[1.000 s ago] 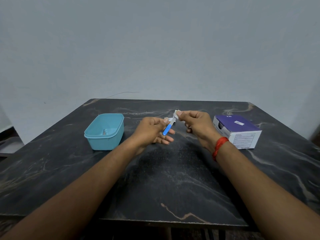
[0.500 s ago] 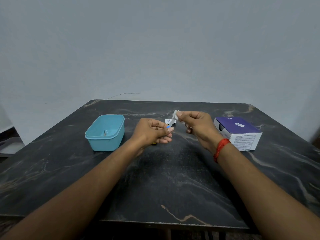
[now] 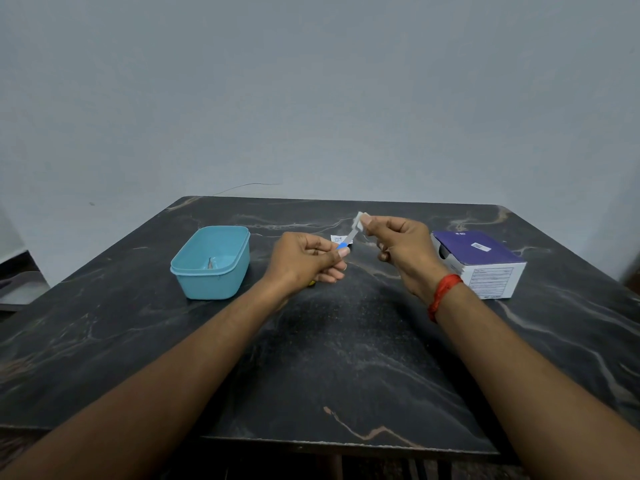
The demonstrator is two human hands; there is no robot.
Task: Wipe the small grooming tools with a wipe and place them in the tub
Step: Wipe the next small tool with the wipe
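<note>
left hand (image 3: 304,259) pinches the blue-handled tool (image 3: 347,240), right hand (image 3: 398,242) pinches the wipe (image 3: 358,221) round its tip, tub (image 3: 211,261) sits left.

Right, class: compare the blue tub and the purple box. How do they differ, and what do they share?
The tub is pale blue; the box is purple on top with white printed sides. The tub is open-topped, with a small metal tool inside; the box has a closed top. The tub sits by the left hand, the box by the right hand. Both are rectangular and rest on the dark table.
</note>
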